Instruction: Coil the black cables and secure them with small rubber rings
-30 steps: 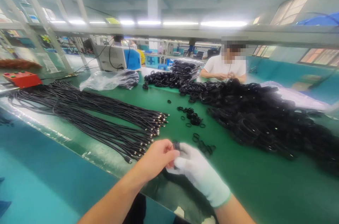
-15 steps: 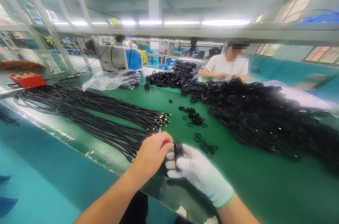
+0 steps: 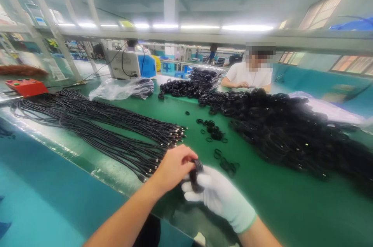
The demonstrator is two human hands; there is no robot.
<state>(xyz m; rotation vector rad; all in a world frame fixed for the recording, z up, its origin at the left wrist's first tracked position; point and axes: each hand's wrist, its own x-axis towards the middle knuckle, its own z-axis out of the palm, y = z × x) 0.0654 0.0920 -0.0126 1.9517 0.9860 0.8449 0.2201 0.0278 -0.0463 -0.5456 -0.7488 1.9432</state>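
Two hands: one bare left hand and one right hand in one white glove. They share one bundle of black loops. Straight cables make two bunches, an upper bunch and a lower bunch, likely dozens in all, though overlap prevents a sure count. Small rings: one lone ring and two loose clusters. Also one big heap of black loops, one red box, one blue-and-grey machine and one co-worker across the bench.
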